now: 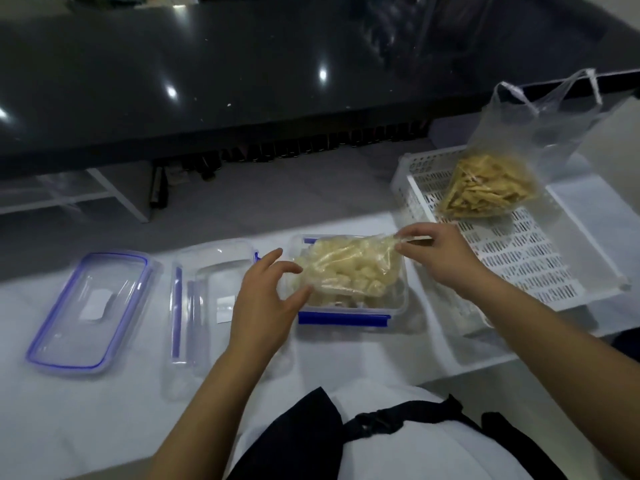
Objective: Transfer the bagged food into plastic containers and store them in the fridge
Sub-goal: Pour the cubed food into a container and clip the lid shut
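The bag of pale food point(349, 268) lay over the open plastic container point(349, 315), between both hands. The right hand point(440, 254) pinched its twisted neck; the left hand point(266, 296), fingers spread and loosely curved, touched its near-left end. The bag hid the container's interior.

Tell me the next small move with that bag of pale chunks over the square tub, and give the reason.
Probably lift the pinched end higher so the rest slides out. The right hand pinches one end of the bag of pale chunks above the square container, and the left hand touches its other end. Some chunks already lie in the container, yet most of them seem to be inside the bag.
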The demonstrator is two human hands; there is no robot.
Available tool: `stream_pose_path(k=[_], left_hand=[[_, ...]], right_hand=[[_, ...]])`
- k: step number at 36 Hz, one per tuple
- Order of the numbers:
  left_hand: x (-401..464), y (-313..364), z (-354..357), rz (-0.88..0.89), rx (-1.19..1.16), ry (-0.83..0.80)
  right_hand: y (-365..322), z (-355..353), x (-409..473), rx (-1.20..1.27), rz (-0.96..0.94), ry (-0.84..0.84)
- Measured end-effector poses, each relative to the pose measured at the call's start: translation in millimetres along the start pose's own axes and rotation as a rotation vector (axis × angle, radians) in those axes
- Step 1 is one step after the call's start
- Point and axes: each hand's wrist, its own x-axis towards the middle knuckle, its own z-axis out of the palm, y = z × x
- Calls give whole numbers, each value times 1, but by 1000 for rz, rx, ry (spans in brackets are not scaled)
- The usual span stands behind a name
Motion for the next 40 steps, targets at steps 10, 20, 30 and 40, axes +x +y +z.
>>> stream_pose_path(k=[10, 20, 30, 40], left_hand=[[11, 14, -17, 5, -173, 123], [25, 37, -41, 184, -491, 309], [19, 15, -20, -6, -599, -108], [30, 14, 8, -113, -591, -12]], right_hand=[[-8, -17, 3, 16, -246, 54], [-46, -38, -11, 217, -380, -21], [7, -16, -10, 439, -33, -181], [24, 8, 1, 373, 37, -10]])
